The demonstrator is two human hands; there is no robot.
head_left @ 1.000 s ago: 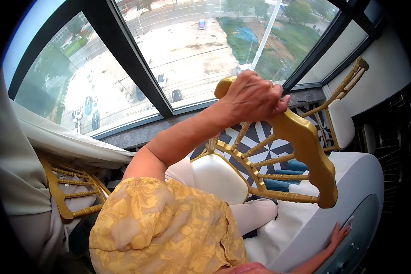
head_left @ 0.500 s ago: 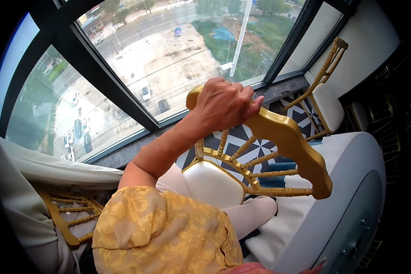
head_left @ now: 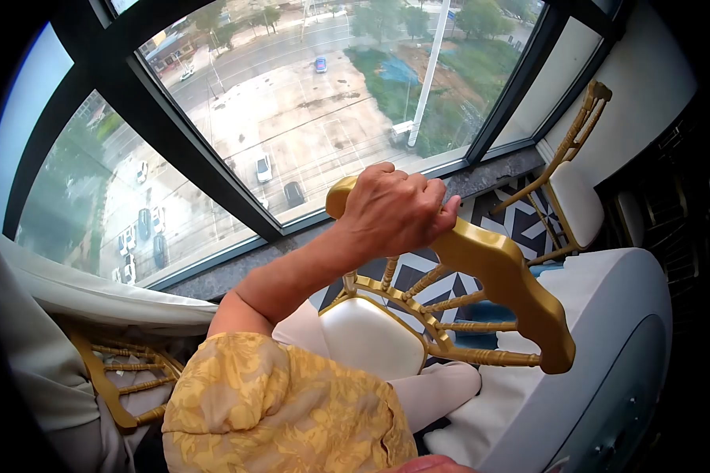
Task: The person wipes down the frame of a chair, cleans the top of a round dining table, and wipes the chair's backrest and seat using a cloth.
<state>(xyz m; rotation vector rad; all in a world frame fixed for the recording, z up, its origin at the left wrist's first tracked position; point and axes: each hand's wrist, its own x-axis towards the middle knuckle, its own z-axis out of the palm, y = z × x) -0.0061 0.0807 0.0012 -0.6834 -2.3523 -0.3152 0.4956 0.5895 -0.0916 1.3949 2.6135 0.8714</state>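
My left hand (head_left: 394, 206) is wrapped over the top rail of a gold chair (head_left: 501, 264), with the thumb on the right side. Thin turned spindles run from that rail down to the chair's back frame. Its white padded seat (head_left: 371, 335) lies below, close to my legs. At the bottom edge a strip of skin shows, seemingly my right hand or forearm (head_left: 432, 465). Its fingers cannot be made out. A yellow patterned garment (head_left: 284, 402) covers my body and upper left arm.
A white-covered table (head_left: 560, 347) with a grey round top (head_left: 623, 394) stands at right. Another gold chair (head_left: 576, 197) is by the wall. A further gold chair back (head_left: 106, 382) sits at left beside a pale curtain (head_left: 118, 296). Tall windows (head_left: 292, 102) face a parking area.
The view has tilted up slightly, so the scene sits lower in the picture. My left hand keeps its hold on the chair. Less of the right side's fingertips shows at the bottom.
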